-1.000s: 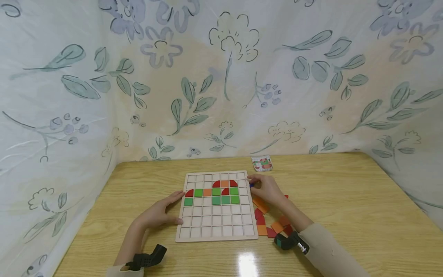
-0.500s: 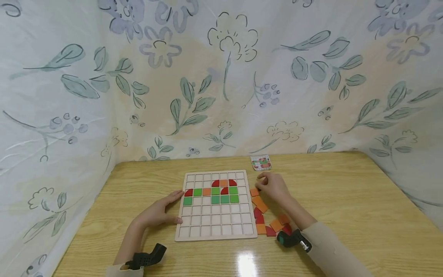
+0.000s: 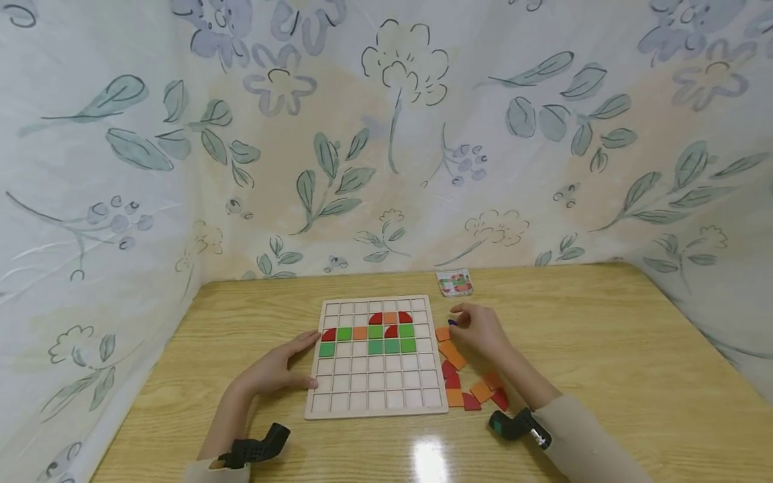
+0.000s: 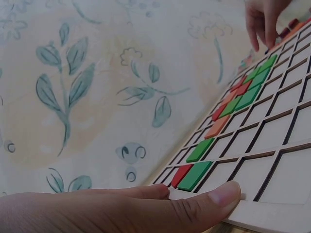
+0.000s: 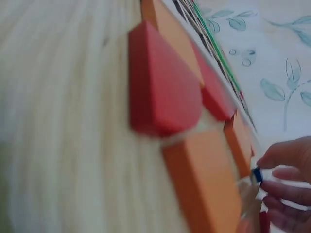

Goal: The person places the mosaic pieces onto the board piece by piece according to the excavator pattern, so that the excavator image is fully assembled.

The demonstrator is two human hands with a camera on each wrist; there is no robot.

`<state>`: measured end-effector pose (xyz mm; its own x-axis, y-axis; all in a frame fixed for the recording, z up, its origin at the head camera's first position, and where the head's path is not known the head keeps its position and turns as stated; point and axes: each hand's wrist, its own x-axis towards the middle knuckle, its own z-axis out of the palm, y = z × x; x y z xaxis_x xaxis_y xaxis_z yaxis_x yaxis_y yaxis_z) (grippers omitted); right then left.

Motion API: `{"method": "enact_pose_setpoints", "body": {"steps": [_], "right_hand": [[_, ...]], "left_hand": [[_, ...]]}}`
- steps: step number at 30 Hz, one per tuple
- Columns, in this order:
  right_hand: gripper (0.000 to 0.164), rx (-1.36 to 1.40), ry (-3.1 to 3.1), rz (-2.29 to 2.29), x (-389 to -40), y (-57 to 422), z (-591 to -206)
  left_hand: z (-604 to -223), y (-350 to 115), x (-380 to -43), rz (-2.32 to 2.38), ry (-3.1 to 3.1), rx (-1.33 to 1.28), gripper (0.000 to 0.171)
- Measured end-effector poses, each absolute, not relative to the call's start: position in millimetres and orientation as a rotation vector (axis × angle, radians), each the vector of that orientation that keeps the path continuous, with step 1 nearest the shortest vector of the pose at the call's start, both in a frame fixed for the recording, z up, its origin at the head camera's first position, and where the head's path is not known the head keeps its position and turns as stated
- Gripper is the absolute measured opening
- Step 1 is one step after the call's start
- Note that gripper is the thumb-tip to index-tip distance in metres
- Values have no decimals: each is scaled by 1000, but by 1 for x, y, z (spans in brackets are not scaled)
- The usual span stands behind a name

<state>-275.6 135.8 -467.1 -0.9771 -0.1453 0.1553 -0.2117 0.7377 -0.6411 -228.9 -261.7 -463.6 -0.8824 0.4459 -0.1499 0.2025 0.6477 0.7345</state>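
Observation:
A pale wooden grid board lies on the table, with several red, green and orange tiles set in its upper rows. My left hand rests along the board's left edge, fingers extended; in the left wrist view its thumb lies on the frame. Just off the board's right side, my right hand pinches a small blue piece between thumb and fingers. Only a sliver of that piece shows, so its shape cannot be told. Below this hand lie loose orange tiles and red rounded tiles.
A small printed card with a coloured grid pattern lies behind the right hand. The wooden table backs onto a floral cloth. Black wrist devices are worn on both arms.
The right hand has moved slightly right, away from the board's edge, still with the blue piece. An orange tile near its fingers has come into view. The left hand stays put.

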Motion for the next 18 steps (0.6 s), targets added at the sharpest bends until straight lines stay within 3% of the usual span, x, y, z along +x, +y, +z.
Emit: {"method": "enact_pose_setpoints", "body": {"steps": [11, 18], "right_hand": [[26, 172, -2834, 941, -278, 128, -462], [22, 85, -2790, 1104, -274, 117, -455]], "left_hand": [[-465, -262, -230, 1090, 2543, 519, 91], [-465, -262, -230, 1077, 2551, 526, 91]]}}
